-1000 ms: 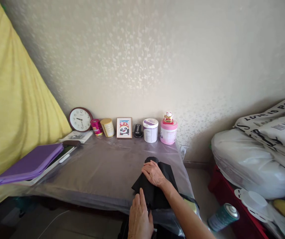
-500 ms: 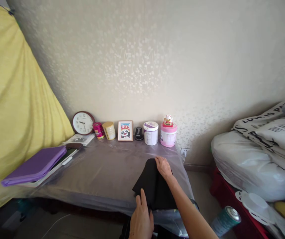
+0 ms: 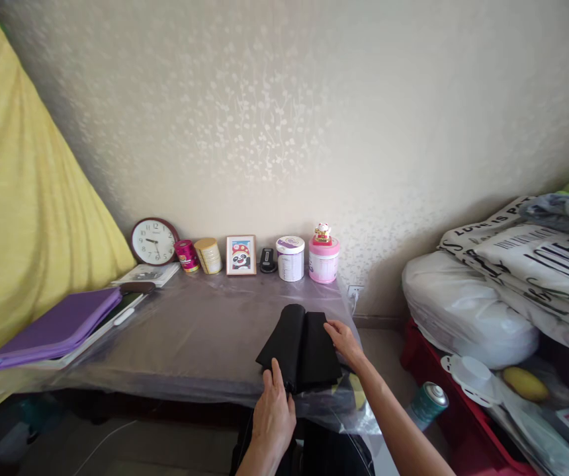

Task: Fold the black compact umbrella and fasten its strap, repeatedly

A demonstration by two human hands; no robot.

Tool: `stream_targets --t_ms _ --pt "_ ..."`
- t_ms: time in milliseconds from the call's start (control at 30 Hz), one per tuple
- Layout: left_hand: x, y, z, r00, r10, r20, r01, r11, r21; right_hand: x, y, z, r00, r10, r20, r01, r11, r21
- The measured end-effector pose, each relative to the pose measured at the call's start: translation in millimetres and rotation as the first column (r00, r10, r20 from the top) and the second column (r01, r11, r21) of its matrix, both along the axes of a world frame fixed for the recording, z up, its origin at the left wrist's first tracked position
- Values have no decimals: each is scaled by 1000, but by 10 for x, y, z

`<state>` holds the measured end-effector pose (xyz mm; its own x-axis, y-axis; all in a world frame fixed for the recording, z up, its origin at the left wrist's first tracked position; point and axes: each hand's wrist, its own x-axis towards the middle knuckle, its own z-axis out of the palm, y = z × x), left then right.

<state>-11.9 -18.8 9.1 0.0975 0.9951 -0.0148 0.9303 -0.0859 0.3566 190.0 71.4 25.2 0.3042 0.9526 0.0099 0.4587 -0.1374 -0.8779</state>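
A folded black cloth (image 3: 298, 346) lies near the front right corner of a table (image 3: 200, 330) covered with clear plastic sheet. My left hand (image 3: 273, 413) rests at the cloth's near edge, fingers laid flat on it and thumb beside it. My right hand (image 3: 345, 342) touches the cloth's right edge with fingers stretched out along the side. Neither hand lifts the cloth.
Along the wall stand a clock (image 3: 154, 241), two small tins (image 3: 208, 255), a framed panda picture (image 3: 241, 254), a white tub (image 3: 290, 258) and a pink tub (image 3: 323, 259). A purple folder (image 3: 56, 325) lies left. Bagged bedding (image 3: 468, 311) and a spray can (image 3: 424, 404) are right.
My right hand slid from the top of the cloth to its far end, then down to its right edge. The cloth now shows two neat folded halves. My left hand stayed at the near edge.
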Motion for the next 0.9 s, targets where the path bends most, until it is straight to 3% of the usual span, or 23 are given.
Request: stream_targets --t_ms 233,533,900 --pt "4 1 -11 1000 0 -10 0 1000 10 -190 -31 117 989 120 -89 -123 992 -18" --pt "8 -5 11 999 4 -34 -3 1000 17 -530 85 319 991 125 -45 -125 992 -1" --pt "7 16 21 999 -15 -29 15 1000 10 -938 304 229 995 83 63 -82 997 -12"
